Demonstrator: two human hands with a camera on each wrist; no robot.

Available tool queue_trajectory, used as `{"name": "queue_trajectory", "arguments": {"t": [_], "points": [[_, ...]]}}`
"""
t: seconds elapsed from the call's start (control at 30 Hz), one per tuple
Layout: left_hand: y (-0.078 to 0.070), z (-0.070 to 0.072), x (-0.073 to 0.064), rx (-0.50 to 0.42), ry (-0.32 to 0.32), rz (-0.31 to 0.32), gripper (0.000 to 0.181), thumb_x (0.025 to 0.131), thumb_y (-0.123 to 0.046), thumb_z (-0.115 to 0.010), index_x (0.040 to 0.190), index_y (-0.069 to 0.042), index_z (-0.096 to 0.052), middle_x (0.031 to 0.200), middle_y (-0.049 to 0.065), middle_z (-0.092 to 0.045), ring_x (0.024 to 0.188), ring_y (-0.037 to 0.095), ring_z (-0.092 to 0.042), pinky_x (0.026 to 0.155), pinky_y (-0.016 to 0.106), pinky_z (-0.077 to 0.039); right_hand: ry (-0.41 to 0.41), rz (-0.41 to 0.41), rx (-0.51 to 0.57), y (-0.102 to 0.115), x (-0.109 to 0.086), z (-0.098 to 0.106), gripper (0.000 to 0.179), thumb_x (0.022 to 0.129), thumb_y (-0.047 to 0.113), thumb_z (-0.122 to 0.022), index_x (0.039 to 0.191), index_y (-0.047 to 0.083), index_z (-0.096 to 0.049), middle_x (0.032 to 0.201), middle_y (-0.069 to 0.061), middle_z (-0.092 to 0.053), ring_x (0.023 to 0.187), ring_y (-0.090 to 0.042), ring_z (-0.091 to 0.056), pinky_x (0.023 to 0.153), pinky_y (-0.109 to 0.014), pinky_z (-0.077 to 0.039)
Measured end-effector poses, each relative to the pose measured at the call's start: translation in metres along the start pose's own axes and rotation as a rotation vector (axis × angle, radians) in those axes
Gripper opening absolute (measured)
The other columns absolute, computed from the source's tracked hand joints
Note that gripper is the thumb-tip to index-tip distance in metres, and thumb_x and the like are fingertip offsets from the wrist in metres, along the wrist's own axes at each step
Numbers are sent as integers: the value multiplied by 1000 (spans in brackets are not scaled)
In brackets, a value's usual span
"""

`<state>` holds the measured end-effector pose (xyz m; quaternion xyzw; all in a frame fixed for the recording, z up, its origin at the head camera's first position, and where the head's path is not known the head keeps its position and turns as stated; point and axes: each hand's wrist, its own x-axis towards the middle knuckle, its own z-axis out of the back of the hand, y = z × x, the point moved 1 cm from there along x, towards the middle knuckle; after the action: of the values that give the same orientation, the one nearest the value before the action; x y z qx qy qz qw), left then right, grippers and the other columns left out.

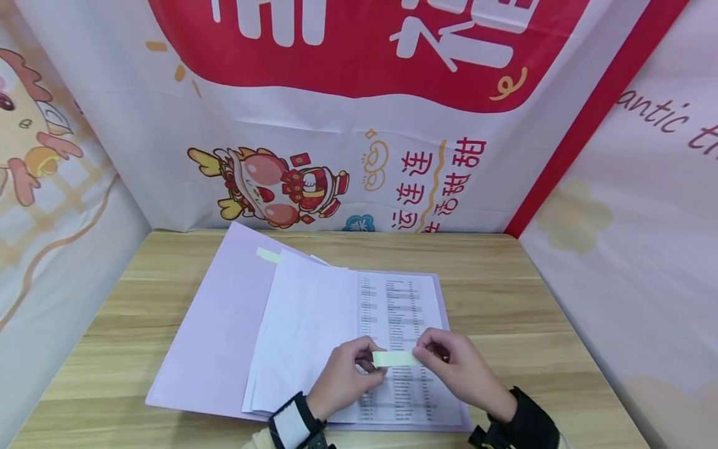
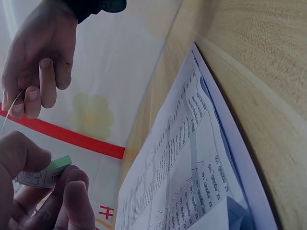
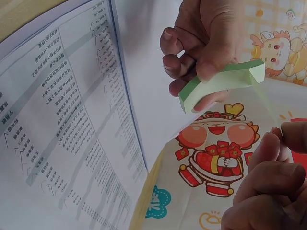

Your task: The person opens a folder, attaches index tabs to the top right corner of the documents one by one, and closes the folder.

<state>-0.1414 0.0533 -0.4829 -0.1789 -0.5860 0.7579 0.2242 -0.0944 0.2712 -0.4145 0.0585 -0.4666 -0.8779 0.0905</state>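
Left hand [image 1: 344, 377]: in from the lower edge of the head view, fingers curled, thumb laid across a pale green note pad [image 3: 216, 85], pinching it against the fingers. Right hand [image 1: 460, 365]: opposite, knuckles bent, thumb and fingertips pinching the free end of a thin green strip [image 3: 267, 102]. Both over the right half of an open lilac folder [image 1: 202, 349], near each other, gap bridged by pale green.

Pad held above the printed page [image 1: 401, 312], apart from it. Long axis roughly left to right in the head view, one end toward the right hand; in the right wrist view slightly bowed, rising to the upper right. Lettering on its underside, per left wrist view. Strip running from the pad's end to the right fingertips.

Bands at both wrists. White sheets [image 1: 305, 312] on the folder's middle, green slip [image 1: 268, 254] at their upper left corner. All on a wood-grain table [image 1: 101, 349].
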Motion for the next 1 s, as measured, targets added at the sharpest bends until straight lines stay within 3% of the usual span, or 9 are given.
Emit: {"name": "queue_trajectory", "arguments": {"t": [0.43, 0.77, 1.0], "points": [[1, -1, 1, -4, 12, 10, 15, 83, -7, -76, 92, -15, -67, 90, -3, -72, 78, 12, -68, 70, 23, -55, -30, 32, 11, 4, -10, 9, 12, 100, 14, -65, 89, 11, -66, 79, 1, -57, 63, -7, -48, 55, -23, -40], [4, -1, 1, 9, 19, 14, 15, 83, -8, -76, 92, -15, -68, 90, -6, -71, 79, 11, -68, 71, 23, -55, -29, 19, 16, 5, -14, 14, 14, 101, 19, -65, 90, 10, -66, 78, 1, -56, 63, -8, -48, 55, -23, -40], [7, 1, 0, 40, 7, 1, 16, 85, -8, -79, 95, -17, -70, 98, -6, -69, 79, 13, -60, 68, 23, -50, -61, 16, 20, 4, -17, 17, 14, 101, 17, -64, 90, 8, -66, 79, -1, -58, 65, -8, -50, 57, -24, -42]]}}
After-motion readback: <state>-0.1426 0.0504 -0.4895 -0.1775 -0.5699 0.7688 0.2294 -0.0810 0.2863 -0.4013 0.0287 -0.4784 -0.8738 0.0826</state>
